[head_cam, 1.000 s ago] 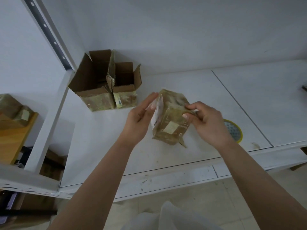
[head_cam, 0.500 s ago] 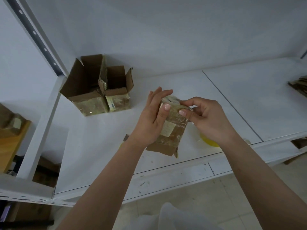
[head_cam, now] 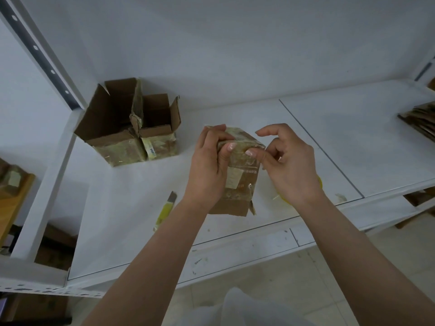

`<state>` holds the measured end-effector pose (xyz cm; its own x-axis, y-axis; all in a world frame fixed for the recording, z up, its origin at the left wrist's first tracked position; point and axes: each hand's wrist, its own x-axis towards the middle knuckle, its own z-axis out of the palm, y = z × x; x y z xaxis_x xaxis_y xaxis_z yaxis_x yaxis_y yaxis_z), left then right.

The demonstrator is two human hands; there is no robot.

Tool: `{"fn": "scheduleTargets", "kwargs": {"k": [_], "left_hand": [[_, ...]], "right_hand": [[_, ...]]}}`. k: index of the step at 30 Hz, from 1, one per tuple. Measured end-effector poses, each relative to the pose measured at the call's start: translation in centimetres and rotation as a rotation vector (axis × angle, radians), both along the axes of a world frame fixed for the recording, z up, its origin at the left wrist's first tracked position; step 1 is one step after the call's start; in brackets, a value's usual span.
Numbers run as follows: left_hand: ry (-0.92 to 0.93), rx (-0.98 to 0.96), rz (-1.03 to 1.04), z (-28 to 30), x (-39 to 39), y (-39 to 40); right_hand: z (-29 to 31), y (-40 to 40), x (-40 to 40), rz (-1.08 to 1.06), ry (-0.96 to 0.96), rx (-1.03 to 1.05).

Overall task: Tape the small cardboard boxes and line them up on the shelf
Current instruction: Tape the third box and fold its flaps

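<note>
1. White metal shelving fills the head view, and I am working over the shelf (head_cam: 235, 114), a pale board with a seam running back on the right.
2. My left hand (head_cam: 209, 170) grasps the small cardboard box (head_cam: 242, 175), thumb across its near upper edge and fingers wrapped over the far side. The box is held just above the shelf, near the front edge.
3. My right hand (head_cam: 292, 165) has its thumb tip pressing the box's upper right corner, the other fingers curled loosely and holding nothing.
4. I judge the box light and fairly stiff, yet its old tape skin looks slick and its bottom flap is torn, so I would hold it by opposite side walls rather than the flaps.
5. Two open boxes (head_cam: 131, 128) stand side by side and touching at the back left; lining up beside them looks unobstructed.
6. A yellow utility knife (head_cam: 166, 209) lies near my left forearm, and a yellow tape roll (head_cam: 319, 182) is mostly hidden under my right hand. Flattened cardboard (head_cam: 421, 121) lies far right.
</note>
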<state>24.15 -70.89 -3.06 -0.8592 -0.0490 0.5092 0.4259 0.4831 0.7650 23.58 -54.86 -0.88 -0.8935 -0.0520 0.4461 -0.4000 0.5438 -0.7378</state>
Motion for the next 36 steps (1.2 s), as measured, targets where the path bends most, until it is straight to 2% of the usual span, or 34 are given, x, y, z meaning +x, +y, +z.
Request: {"fn": "scheduleTargets", "kwargs": {"k": [3,7,8,12,15,21,25,30,33,36], "left_hand": [[-0.007,0.04,0.004,0.1,0.0,-0.3],[0.007,0.067,0.005,1.2,0.0,-0.4],[0.006,0.087,0.008,1.4,0.0,-0.4],[-0.016,0.159,-0.024,2.1,0.0,0.1],[-0.018,0.197,-0.018,2.1,0.1,0.6],[-0.017,0.173,0.01,1.6,0.5,1.2],[0.009,0.132,0.011,1.3,0.4,1.1],[0.081,0.085,0.015,0.8,0.4,1.3],[0.074,0.07,-0.013,0.3,0.3,0.5],[0.105,0.077,-0.087,0.2,0.5,-0.2]], "right_hand": [[-0.3,0.2,0.0,0.084,-0.027,-0.145],[-0.6,1.2,-0.1,0.211,-0.089,-0.466],[-0.7,1.3,-0.2,0.227,-0.091,-0.483],[-0.8,0.7,-0.3,0.282,-0.064,-0.315],[-0.9,0.1,-0.3,0.239,-0.018,-0.279],[-1.3,-0.4,-0.6,0.109,0.138,-0.08],[-1.5,-0.2,-0.7,0.154,0.132,-0.127],[-1.6,-0.4,-0.7,0.054,0.273,0.011],[-1.6,-0.1,-0.2,0.124,0.182,-0.069],[-1.4,0.5,-0.4,0.08,-0.111,-0.338]]}}
